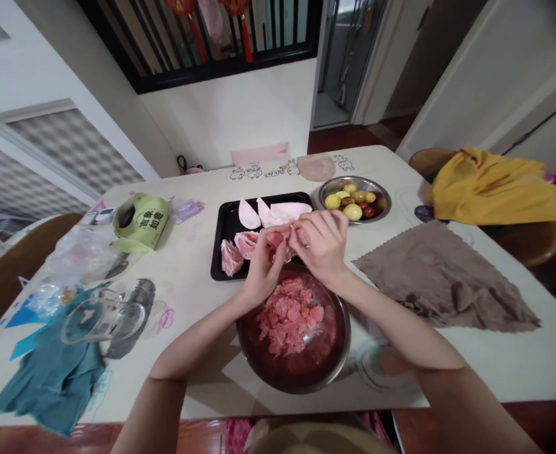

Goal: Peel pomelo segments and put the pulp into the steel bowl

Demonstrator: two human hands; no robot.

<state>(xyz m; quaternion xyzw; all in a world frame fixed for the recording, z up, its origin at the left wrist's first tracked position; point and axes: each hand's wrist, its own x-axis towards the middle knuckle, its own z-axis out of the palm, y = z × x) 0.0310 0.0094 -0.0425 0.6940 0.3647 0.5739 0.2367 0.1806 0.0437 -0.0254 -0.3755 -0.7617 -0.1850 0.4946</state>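
Both my hands meet above the near edge of a black tray and the far rim of a metal bowl (329,356). A pink pomelo segment (278,241) is pinched between my left hand (263,268) and my right hand (324,246), the fingers of both closed on it and partly covering it. Loose pink pomelo flesh (290,315) lies heaped in the bowl. On the black tray (217,243) rest two more pomelo pieces (231,258) at the left, with white-pink peel pieces (248,214) along the back.
Behind the tray's right side stands a metal dish (379,191) of green and brown fruits (352,211). A grey-brown cloth (448,277) lies right. At left are a green printed bag-like item (148,221), a clear glass pitcher (121,315) and a teal cloth (51,378). Yellow fabric (495,189) drapes a chair.
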